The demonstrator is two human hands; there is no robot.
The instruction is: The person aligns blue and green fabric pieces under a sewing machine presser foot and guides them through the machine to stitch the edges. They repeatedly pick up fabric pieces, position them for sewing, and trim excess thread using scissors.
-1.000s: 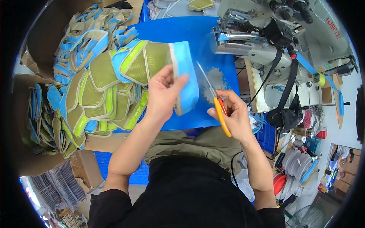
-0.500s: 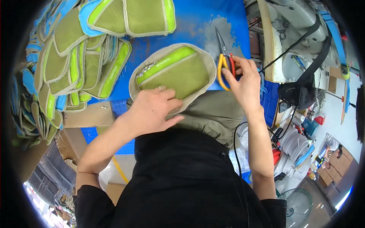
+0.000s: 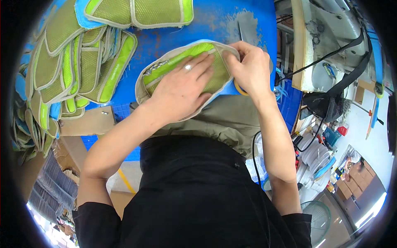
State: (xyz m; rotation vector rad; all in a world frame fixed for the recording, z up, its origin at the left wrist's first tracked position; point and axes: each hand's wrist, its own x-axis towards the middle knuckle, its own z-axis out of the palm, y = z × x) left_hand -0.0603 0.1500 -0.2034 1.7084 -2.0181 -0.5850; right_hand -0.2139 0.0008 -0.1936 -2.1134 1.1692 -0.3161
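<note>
A green fabric pouch (image 3: 221, 62) with an olive mesh panel, a lime band and a pale beige rim lies in front of me at the table's near edge. My left hand (image 3: 182, 89), wearing a ring, rests flat inside it, fingers stretched over the mesh. At the pouch's right end, my right hand (image 3: 252, 68) pinches the rim between thumb and bent fingers. Beneath that hand lies a pair of scissors; only part of its orange handle (image 3: 240, 89) and a little of its blade show, the rest being covered.
On the left, a large heap of similar green mesh pieces (image 3: 89, 70) covers the blue table (image 3: 153, 45). More pieces (image 3: 159, 12) lie at the far edge. A sewing machine (image 3: 331, 25) stands right, with a black strap across it. A fan (image 3: 316, 219) is at the lower right.
My right hand has left the scissors and moved left onto the pouch's rim. My left hand has slid farther up into the pouch, whose right end has narrowed.
</note>
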